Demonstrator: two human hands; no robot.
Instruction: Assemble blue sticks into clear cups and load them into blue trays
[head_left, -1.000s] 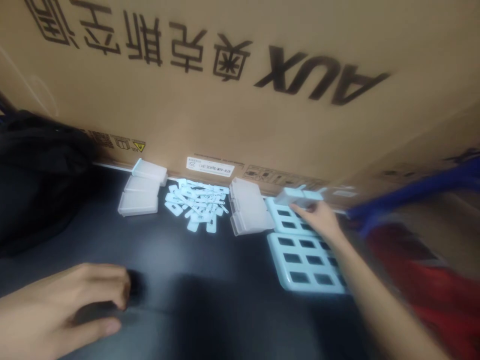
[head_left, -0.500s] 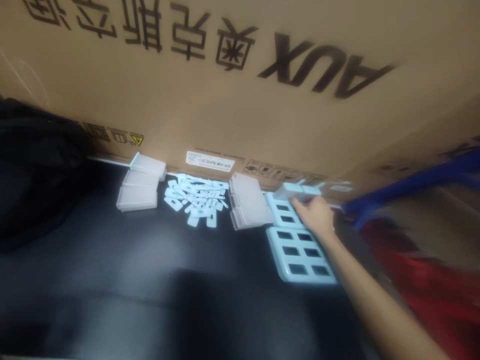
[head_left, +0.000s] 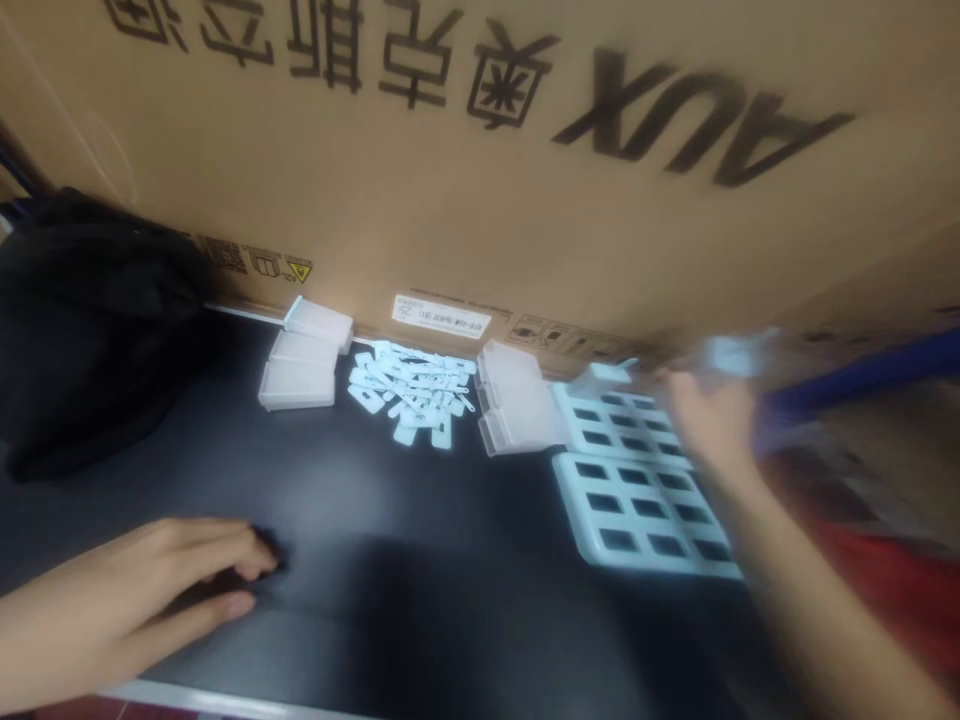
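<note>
Now lifted off the rear rack (head_left: 611,430): one blue-topped box (head_left: 733,356), clamped in the right hand (head_left: 716,425), blurred. Left standing: second box (head_left: 600,380). Left hand (head_left: 176,580): empty, thumb and fingers apart.

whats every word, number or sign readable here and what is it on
"AUX": cardboard box, upside down
"奥克斯": same box, upside down; two further characters cut off by the picture's top edge
"KFR-46", "25": white label on the box; the rest too blurred
Yellow triangle: symbol and print beside it too small
Row of pictograms: too small to read
</note>
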